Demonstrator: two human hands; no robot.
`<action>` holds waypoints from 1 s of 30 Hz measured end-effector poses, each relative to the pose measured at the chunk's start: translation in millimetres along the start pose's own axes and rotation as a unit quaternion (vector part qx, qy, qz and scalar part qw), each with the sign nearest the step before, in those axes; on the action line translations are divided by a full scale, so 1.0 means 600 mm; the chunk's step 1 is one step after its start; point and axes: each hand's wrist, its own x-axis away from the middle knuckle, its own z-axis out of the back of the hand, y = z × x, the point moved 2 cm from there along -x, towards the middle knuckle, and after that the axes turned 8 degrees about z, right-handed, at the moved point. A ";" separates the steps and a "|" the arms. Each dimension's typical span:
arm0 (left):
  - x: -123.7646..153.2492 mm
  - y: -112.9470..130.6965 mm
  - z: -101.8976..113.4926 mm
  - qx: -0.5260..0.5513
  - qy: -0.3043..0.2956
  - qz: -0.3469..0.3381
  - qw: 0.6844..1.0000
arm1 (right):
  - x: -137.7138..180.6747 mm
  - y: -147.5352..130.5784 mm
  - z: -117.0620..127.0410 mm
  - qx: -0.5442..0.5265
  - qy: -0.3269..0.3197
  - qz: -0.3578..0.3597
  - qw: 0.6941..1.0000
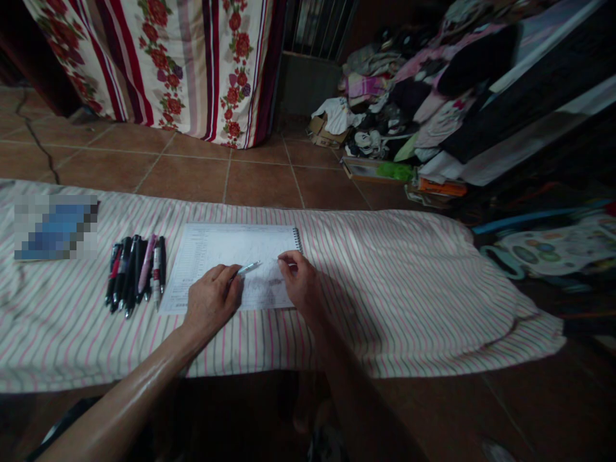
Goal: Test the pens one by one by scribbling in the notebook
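Observation:
A spiral-bound notebook (231, 247) lies open on the striped cloth, its wire coil at the right edge and its page lined on the left. My left hand (212, 295) rests over the lower part of the page, closed around a pen (249, 267) whose pale, shiny end points to the right. Over the page's right side is my right hand (301, 282), its fingers curled and the thumb close to the forefinger. Whatever sits between those fingertips is too small to make out. Left of the notebook, several pens (131, 276) lie side by side, mostly dark, one of them pink.
A striped cloth (409, 289) covers the long surface in front of me. At its far left lies a blurred blue-and-white item (55, 228). Beyond are a tiled floor (260, 179), a floral curtain (192, 70) and a heap of clothes (385, 96).

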 end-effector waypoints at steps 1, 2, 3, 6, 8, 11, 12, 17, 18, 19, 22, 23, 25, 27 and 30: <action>0.000 0.001 0.001 -0.002 0.000 0.000 1.000 | 0.000 0.001 -0.001 -0.019 -0.003 0.004 1.000; -0.001 0.001 0.001 -0.004 0.001 0.000 1.000 | 0.000 0.001 -0.001 -0.037 -0.005 0.006 0.999; -0.001 0.002 0.002 -0.007 0.001 0.000 1.000 | -0.001 0.001 -0.002 -0.055 -0.006 0.007 0.998; -0.001 0.004 0.005 -0.013 -0.003 0.000 1.000 | -0.002 0.000 -0.005 -0.114 -0.002 -0.011 0.993; -0.001 0.005 0.005 -0.014 -0.009 0.001 1.000 | -0.002 -0.003 -0.006 -0.159 0.004 -0.037 0.987; -0.001 0.003 0.005 -0.013 -0.009 0.002 1.000 | -0.003 -0.007 -0.006 -0.221 0.017 -0.088 0.971; -0.002 0.003 0.005 -0.013 -0.009 0.001 1.000 | -0.003 -0.008 -0.005 -0.239 0.019 -0.104 0.965; -0.001 0.000 0.003 -0.006 -0.006 -0.003 1.000 | -0.003 -0.010 -0.006 -0.309 0.023 -0.165 0.936; -0.001 0.000 0.003 -0.005 -0.006 -0.003 1.000 | -0.003 -0.010 -0.006 -0.318 0.025 -0.174 0.932; -0.001 -0.001 0.003 -0.005 -0.005 -0.001 1.000 | -0.003 -0.010 -0.007 -0.325 0.027 -0.181 0.928; -0.001 -0.001 0.004 -0.004 -0.004 0.002 1.000 | -0.003 -0.010 -0.009 -0.331 0.031 -0.194 0.923; -0.001 -0.001 0.004 -0.004 -0.003 0.004 1.000 | -0.003 -0.009 -0.009 -0.329 0.030 -0.196 0.923; -0.002 0.000 0.005 -0.002 -0.002 0.005 1.000 | -0.003 -0.007 -0.010 -0.323 0.030 -0.195 0.926; -0.002 0.000 0.006 0.002 -0.003 0.005 1.000 | -0.002 -0.006 -0.010 -0.317 0.029 -0.189 0.929; -0.002 0.001 0.006 0.003 -0.003 0.007 1.000 | -0.002 -0.006 -0.012 -0.305 0.019 -0.175 0.936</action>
